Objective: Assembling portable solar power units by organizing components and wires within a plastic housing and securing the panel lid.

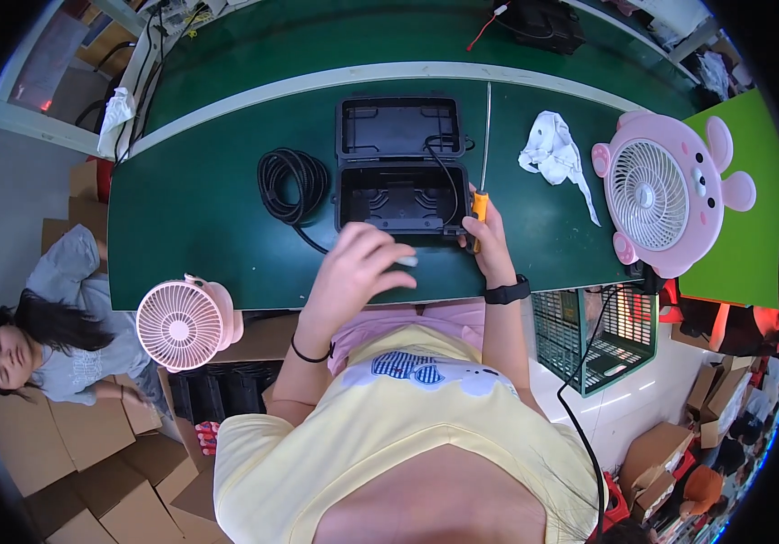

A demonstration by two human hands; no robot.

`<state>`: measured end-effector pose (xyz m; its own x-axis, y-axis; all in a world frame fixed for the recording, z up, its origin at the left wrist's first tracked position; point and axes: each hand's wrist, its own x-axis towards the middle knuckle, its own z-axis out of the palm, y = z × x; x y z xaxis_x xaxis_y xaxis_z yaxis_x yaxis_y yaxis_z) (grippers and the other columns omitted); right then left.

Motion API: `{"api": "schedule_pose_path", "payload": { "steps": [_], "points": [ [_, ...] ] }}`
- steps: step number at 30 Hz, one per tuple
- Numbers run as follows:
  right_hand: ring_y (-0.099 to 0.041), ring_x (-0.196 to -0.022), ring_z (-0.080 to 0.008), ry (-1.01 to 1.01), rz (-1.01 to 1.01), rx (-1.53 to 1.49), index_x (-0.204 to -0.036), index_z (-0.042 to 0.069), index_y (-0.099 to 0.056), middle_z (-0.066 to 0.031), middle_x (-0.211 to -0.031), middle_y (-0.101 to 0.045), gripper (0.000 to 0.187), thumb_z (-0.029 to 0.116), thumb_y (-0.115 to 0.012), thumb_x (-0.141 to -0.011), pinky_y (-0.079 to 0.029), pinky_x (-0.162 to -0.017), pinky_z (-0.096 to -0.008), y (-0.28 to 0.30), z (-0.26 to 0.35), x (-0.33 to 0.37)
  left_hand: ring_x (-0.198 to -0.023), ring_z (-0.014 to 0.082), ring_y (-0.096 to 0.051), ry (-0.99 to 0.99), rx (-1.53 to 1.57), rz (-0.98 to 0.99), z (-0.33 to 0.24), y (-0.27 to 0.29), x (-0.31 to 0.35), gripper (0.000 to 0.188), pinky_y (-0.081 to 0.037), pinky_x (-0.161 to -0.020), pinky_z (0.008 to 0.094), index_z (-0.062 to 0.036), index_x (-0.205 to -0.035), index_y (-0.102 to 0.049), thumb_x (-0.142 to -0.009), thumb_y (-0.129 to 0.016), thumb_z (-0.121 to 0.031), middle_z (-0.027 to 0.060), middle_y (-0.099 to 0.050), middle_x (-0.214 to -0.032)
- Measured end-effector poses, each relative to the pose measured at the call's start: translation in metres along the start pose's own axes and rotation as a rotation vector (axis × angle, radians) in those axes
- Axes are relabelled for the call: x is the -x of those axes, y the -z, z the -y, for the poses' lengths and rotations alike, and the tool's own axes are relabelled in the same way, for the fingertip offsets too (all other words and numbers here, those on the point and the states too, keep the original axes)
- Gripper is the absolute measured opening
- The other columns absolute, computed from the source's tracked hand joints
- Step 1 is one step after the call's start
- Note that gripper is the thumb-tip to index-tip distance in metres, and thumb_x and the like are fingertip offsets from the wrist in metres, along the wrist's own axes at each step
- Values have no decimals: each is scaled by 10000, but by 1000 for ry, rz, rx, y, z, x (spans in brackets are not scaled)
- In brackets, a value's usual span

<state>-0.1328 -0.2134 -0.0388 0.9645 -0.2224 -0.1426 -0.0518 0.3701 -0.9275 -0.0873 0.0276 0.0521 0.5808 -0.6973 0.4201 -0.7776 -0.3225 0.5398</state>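
Note:
My right hand [493, 238] grips a screwdriver [481, 210] by its orange-and-black handle, its long metal shaft pointing away from me. This hand is at the near right corner of a black plastic box [398, 195], which lies with its lid [398, 127] swung back. A thin black wire runs from the lid side down into the box. In front of the box is my left hand [353, 276], fingers bent and thumb apart from them. A small whitish bit [407, 260] shows by its fingertips; I cannot make out what it is. Left of the box lies a coiled black cable [292, 186].
The green table [217, 245] also bears a white cloth [552, 150] and a pink animal-shaped fan [652, 195] on the right. A small pink fan [181, 322] is at the near left edge. A green crate [589, 340] stands below, right; a person [63, 317] is at left among cartons.

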Motion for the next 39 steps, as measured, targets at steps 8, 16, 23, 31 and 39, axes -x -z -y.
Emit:
{"api": "schedule_pose_path", "payload": {
  "steps": [8,16,23,31,39],
  "points": [
    [-524,-720,-62,3,-10,-5,-1496,17,-373,7,-929,-532,717,244,-651,-874,-465,-559,-217,-3,1,-2,-1045,202,-547,-152,-474,183,10,-27,15,302,-491,-824,300,-127,-1046,-694,-746,-661,-122,23,-591,-1149],
    [-500,-687,-46,48,-63,-2,-1504,30,-390,27,-914,-470,663,216,-658,-926,-462,-536,-193,-11,11,-9,-775,237,-630,27,57,-345,16,-17,4,210,-519,-655,334,-65,-918,-729,-728,-793,-3,71,-632,-915],
    [-504,-682,-45,38,-68,1,-1499,20,-399,26,-886,-451,671,158,-642,-888,-469,-530,-195,-11,15,-11,-791,111,-577,410,527,-676,30,-13,8,244,-462,-670,228,12,-1099,-689,-859,-721,32,55,-626,-968],
    [-508,-685,-58,14,-33,28,-1512,38,-388,22,-911,-450,705,117,-632,-856,-473,-559,-200,-8,16,-10,-815,104,-578,507,301,-634,35,10,-18,195,-468,-623,220,-30,-1056,-732,-864,-756,-43,33,-621,-972],
    [-514,-688,-61,-11,59,96,-1542,62,-349,22,-917,-442,805,122,-670,-807,-465,-598,-195,6,13,0,-898,276,-606,285,-392,-225,27,6,-35,195,-528,-774,381,-65,-954,-757,-765,-730,-24,73,-655,-969]
  ]
}}
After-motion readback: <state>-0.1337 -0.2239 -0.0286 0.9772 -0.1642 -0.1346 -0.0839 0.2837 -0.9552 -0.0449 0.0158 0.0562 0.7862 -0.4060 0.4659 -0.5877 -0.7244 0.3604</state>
